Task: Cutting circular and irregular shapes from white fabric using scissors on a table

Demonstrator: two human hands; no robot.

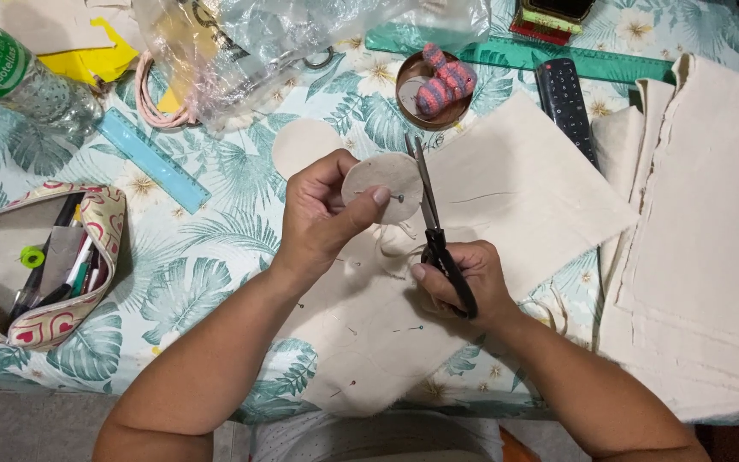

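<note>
My left hand [318,218] pinches a round cream fabric disc [382,184] with a pin through it, held just above the table. My right hand [464,282] grips black-handled scissors [431,218], blades pointing away from me and lying along the disc's right edge. Beneath both hands lies a large piece of cream cloth [515,192] with several pins stuck in it. A second cut cream disc [301,145] rests on the tablecloth just beyond my left hand.
Leaf-print tablecloth [215,257]. An open pencil case [40,265] at left, a blue ruler [151,158], a plastic bottle [19,81], a clear plastic bag [258,47], a tin with a striped pincushion [440,85], a black remote [564,107], a green ruler [558,58], folded cream cloth [703,248] at right.
</note>
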